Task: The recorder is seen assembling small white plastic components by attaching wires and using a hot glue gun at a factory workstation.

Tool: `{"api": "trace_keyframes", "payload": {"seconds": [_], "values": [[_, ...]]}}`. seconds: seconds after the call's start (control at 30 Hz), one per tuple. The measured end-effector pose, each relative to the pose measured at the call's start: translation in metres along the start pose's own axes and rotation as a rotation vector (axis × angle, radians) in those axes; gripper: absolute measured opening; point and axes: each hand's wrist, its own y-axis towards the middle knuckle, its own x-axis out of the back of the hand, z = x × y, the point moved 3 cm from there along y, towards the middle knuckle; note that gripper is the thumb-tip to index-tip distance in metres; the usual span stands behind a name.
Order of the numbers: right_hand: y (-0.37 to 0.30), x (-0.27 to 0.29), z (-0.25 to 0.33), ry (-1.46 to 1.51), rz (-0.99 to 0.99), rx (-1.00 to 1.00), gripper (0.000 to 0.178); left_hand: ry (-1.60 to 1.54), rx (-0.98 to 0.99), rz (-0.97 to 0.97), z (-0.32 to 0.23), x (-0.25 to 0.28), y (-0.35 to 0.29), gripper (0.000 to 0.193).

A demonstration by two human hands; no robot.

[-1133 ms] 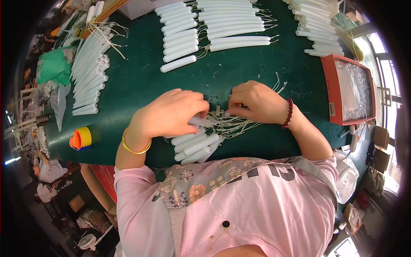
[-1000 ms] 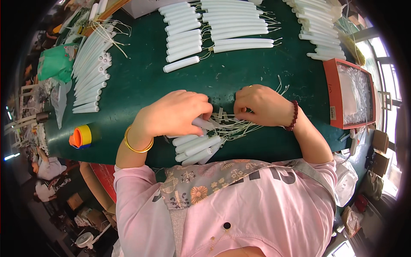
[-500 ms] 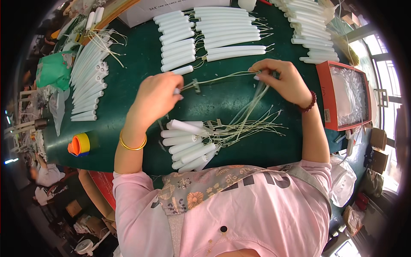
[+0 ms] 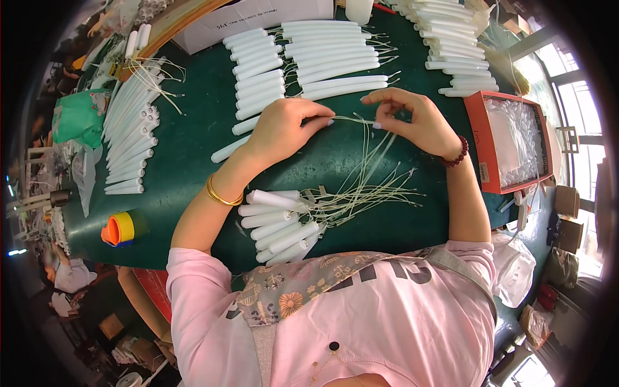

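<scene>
My left hand (image 4: 284, 132) is closed, thumb and fingertips pinching thin pale wires (image 4: 351, 119) above the middle of the table. The same wires run to my right hand (image 4: 416, 122), whose thumb and curled fingers close on them with the index finger raised. Under my left wrist lies a white tube (image 4: 230, 149); where its own wires go is hidden by the hand. Nearer to me, a loose pile of white tubes (image 4: 277, 222) points left, with a tangle of pale wires (image 4: 367, 193) fanning out to the right. Some strands rise from it toward my right hand.
Rows of wired white tubes (image 4: 338, 58) lie beyond my hands on the green table (image 4: 187, 155). More tubes are heaped at the left (image 4: 132, 142) and far right (image 4: 458, 51). An orange-red box (image 4: 476, 138) of clear plastic pieces stands right; tape rolls (image 4: 120, 228) sit left.
My left hand has moved right and slightly up along the wires, closer to my right hand. The wire stretch between the hands is shorter. A white tube now shows under my left wrist.
</scene>
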Motion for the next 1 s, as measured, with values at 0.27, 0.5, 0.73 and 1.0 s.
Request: {"api": "trace_keyframes", "payload": {"seconds": [0.27, 0.5, 0.73, 1.0], "values": [[-0.008, 0.025, -0.032, -0.037, 0.048, -0.339, 0.035, -0.226, 0.196, -0.145, 0.009, 0.004, -0.006, 0.012], [0.003, 0.000, -0.029, 0.074, -0.104, -0.152, 0.029, -0.208, 0.159, -0.153, 0.007, -0.002, -0.006, 0.011], [0.005, -0.007, -0.010, -0.350, -0.311, 0.150, 0.019, -0.003, 0.134, -0.139, 0.003, -0.004, -0.006, 0.011], [-0.006, -0.018, 0.003, -0.497, 0.014, 0.408, 0.034, -0.264, 0.258, -0.228, 0.010, -0.001, -0.003, 0.010]]}}
